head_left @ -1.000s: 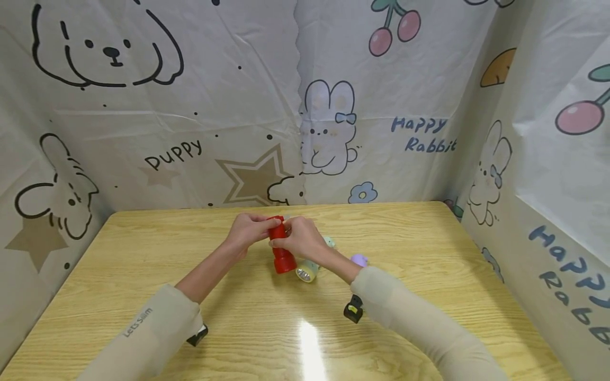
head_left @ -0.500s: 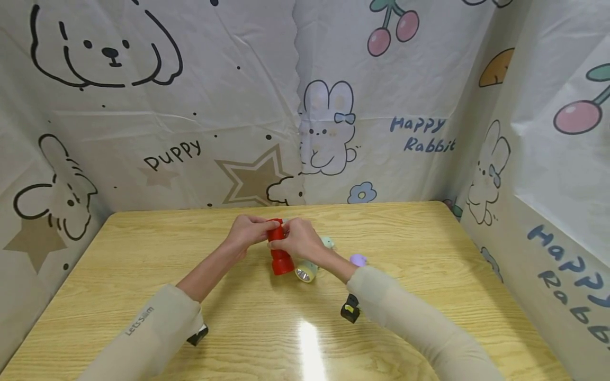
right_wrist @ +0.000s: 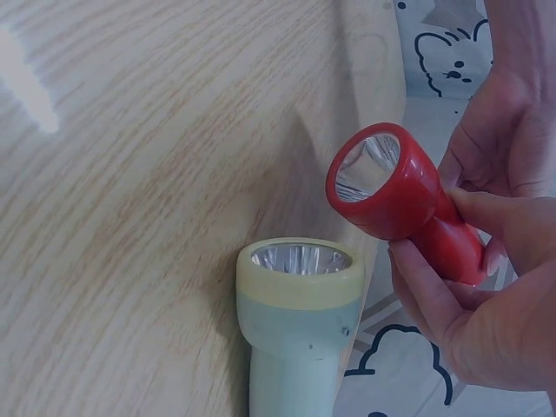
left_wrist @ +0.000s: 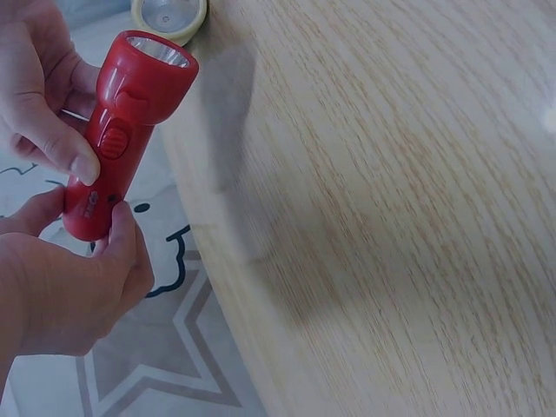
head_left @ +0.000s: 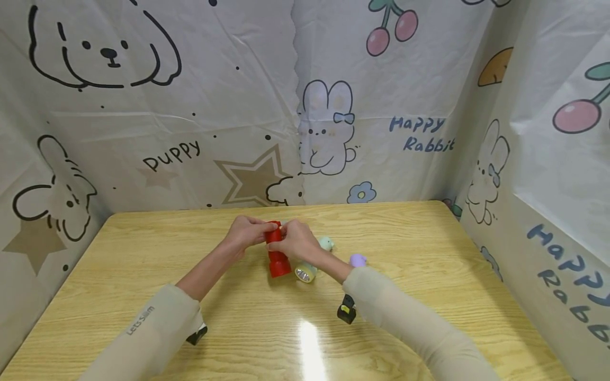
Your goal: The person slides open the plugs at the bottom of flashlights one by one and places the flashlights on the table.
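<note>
In both hands I hold a red flashlight (head_left: pixel 278 260) over the table, its lens end pointing toward me. My left hand (head_left: pixel 247 233) pinches the tail end between thumb and fingers. Closer to the head of the flashlight, my right hand (head_left: pixel 299 241) grips the body, its thumb beside the ribbed slide switch (left_wrist: pixel 113 143) in the left wrist view. The clear lens (right_wrist: pixel 368 167) and silvery reflector face the right wrist camera. Beside it on the table is a pale green flashlight (right_wrist: pixel 300 317) with a cream-yellow rim, partly hidden behind my right hand in the head view.
A pale green rounded piece (head_left: pixel 326 243) with a dark dot shows behind my right wrist. A small purple object (head_left: pixel 357 260) lies partly behind the right forearm. Black devices (head_left: pixel 346 309) sit at both sleeves. A patterned cloth (head_left: pixel 190 106) hangs behind the wooden table (head_left: pixel 157 238).
Both hands and the red flashlight have shifted slightly left and toward me, the flashlight standing a little more upright in view. The grips look the same.
</note>
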Demonstrator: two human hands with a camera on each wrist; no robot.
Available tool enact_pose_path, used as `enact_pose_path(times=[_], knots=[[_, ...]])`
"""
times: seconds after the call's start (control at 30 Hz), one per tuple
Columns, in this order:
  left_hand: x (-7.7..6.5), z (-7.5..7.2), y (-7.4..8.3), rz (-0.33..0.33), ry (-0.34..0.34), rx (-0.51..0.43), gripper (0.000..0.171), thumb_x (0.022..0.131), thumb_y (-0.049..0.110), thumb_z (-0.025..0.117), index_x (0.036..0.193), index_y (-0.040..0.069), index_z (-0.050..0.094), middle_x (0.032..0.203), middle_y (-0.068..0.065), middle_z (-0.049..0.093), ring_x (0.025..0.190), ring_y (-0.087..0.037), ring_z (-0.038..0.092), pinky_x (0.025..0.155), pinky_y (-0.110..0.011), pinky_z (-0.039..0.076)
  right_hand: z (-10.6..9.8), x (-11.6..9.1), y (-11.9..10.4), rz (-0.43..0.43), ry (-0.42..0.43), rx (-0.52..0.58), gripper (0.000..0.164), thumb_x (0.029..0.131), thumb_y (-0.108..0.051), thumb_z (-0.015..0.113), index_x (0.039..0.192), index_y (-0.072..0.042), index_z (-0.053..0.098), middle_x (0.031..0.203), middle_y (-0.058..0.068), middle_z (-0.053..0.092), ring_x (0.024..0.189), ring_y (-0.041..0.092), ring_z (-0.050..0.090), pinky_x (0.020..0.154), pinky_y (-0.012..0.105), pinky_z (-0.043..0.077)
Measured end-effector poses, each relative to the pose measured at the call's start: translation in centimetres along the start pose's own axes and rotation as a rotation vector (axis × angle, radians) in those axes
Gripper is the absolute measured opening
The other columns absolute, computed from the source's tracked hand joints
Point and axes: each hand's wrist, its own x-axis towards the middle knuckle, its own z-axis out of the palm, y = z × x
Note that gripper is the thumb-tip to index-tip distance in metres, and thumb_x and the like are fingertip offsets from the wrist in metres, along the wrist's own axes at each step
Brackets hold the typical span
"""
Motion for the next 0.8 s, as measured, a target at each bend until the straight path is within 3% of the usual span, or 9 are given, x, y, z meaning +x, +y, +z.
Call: enact_pose_path(times=[0.8], knots=[[0.55, -0.58, -0.49, -0.021, -0.023, 0.046, 0.034, 0.093, 0.014, 0.070, 0.116, -0.011, 0.066, 0.123, -0.023, 0.062, 0.102, -0.024, 0.068, 0.096, -0.040, 0.051, 1.04, 0.30, -0.37, 0.027, 0.004, -0.033, 0.024, 0.084, -0.022, 0.082, 0.076, -0.006, 0.066, 0.058, -0.001, 0.061, 0.051, 0.009, 0.054, 0.046, 0.020, 0.044]])
